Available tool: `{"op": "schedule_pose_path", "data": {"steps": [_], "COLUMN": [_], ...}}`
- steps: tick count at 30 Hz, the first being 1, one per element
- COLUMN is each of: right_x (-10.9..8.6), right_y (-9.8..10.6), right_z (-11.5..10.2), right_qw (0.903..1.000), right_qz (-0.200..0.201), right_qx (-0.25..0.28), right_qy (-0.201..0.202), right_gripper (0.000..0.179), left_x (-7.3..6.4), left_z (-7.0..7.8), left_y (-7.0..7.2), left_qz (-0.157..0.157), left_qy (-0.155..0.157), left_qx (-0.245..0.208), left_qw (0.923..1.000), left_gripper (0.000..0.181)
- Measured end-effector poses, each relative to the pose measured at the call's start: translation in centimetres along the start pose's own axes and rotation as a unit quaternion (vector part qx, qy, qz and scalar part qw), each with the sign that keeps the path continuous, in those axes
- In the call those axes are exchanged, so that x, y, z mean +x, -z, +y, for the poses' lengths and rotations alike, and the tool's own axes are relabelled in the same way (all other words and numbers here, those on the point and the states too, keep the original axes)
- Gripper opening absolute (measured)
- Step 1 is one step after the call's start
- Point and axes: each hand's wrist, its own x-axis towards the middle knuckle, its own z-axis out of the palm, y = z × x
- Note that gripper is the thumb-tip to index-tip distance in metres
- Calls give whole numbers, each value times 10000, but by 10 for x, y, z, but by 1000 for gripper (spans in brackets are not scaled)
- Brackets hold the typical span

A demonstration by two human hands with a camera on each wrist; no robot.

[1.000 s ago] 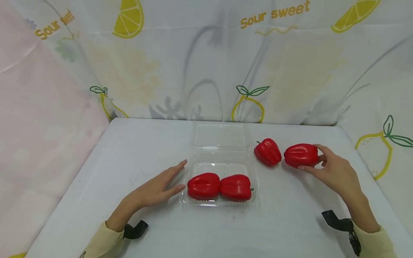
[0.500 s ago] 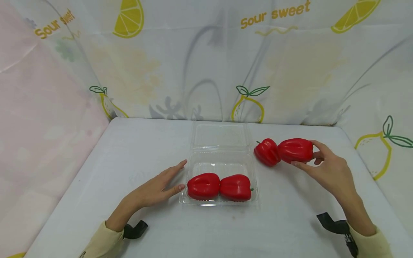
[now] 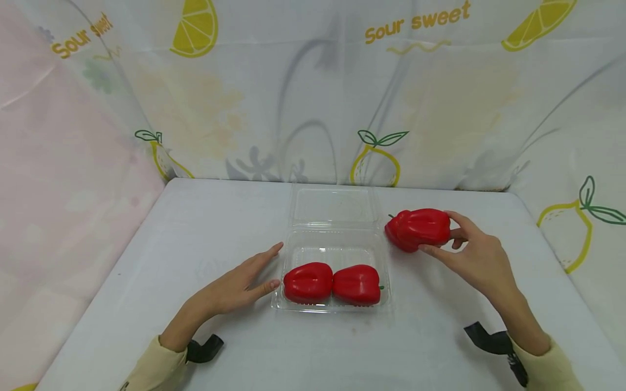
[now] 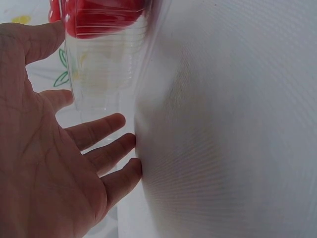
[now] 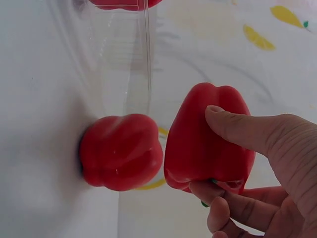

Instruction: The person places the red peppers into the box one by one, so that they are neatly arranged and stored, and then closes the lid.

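Observation:
My right hand [image 3: 476, 258] grips a red bell pepper [image 3: 427, 226] between thumb and fingers, raised off the table. Its green stem shows by the fingers in the right wrist view. A second bell pepper [image 5: 121, 152] lies on the table, partly hidden behind the held one in the head view. Two more bell peppers, a left one [image 3: 308, 283] and a right one [image 3: 356, 285], lie side by side along the near side of a clear plastic clamshell box [image 3: 335, 239]. Beside the box's left edge my left hand [image 3: 235, 285] stays with fingers spread and straight, thumb at the rim.
The box's clear lid [image 3: 335, 206] lies folded back toward the far table edge. A white cloth covers the table [image 3: 195, 217]. Behind it hangs a curtain [image 3: 274, 92] printed with lemons. A black strap-like piece [image 3: 489, 339] sticks out at the right wrist.
My right hand has lifted the bell pepper and carried it left, so it now overlaps the one on the table. My left hand and the box have stayed put.

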Motion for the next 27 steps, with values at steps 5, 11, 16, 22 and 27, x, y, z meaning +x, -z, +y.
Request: {"op": "schedule_pose_path", "data": {"steps": [5, 11, 16, 22, 27], "right_x": [2, 2, 4, 8, 10], "right_y": [-5, -10, -13, -18, -24], "right_z": [-7, -14, -22, -32, -41], "right_qw": [9999, 9996, 9994, 9983, 9972], "right_qz": [-46, -14, -26, -123, -238], "right_qx": [2, 12, 47, 175, 290], "right_qy": [152, 292, 354, 548, 641], "right_gripper": [83, 81, 80, 76, 76], "left_x": [0, 0, -1, 0, 0], "left_z": [0, 0, 0, 0, 1], "left_y": [0, 0, 0, 0, 0], "left_qz": [-2, -10, -10, 9, 19], "left_qy": [12, 44, 72, 34, 32], "left_qx": [-13, 11, -14, 10, -9], "left_qw": [10000, 10000, 10000, 10000, 10000], "left_gripper": [76, 76, 76, 75, 76]}}
